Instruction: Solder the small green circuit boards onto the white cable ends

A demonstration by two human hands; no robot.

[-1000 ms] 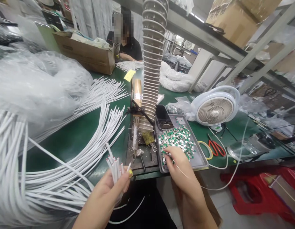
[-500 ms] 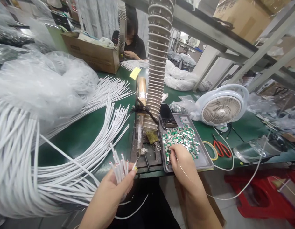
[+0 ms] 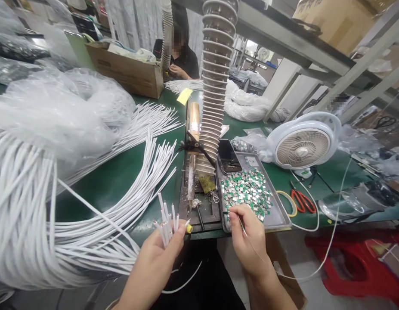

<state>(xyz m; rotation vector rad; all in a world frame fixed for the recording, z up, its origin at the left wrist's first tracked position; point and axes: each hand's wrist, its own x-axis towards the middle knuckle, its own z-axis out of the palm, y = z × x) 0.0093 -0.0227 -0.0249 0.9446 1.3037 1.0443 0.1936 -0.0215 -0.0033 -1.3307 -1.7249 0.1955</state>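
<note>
My left hand [image 3: 156, 262] grips a bunch of white cable ends [image 3: 167, 219] that stick up from its fingers, near the table's front edge. These cables run back into a big sheaf of white cables [image 3: 57, 215] on the left. My right hand [image 3: 247, 234] is closed in a pinch at the near end of a metal tray [image 3: 276, 217] that holds many small green and silver parts [image 3: 247, 191]. It pinches something small that I cannot make out. A thin white wire [image 3: 325, 254] runs from that hand off to the right.
A jig with a soldering iron stand [image 3: 194, 172] sits between my hands under a ribbed duct [image 3: 215, 77]. A phone [image 3: 227, 156] lies at the tray's far end. A white fan [image 3: 302, 148] and red scissors [image 3: 301, 200] are right. Another person [image 3: 181, 51] works behind.
My right hand has pulled back from the parts toward the tray's near edge and closed into a pinch. The left hand with the cable ends has stayed roughly where it was.
</note>
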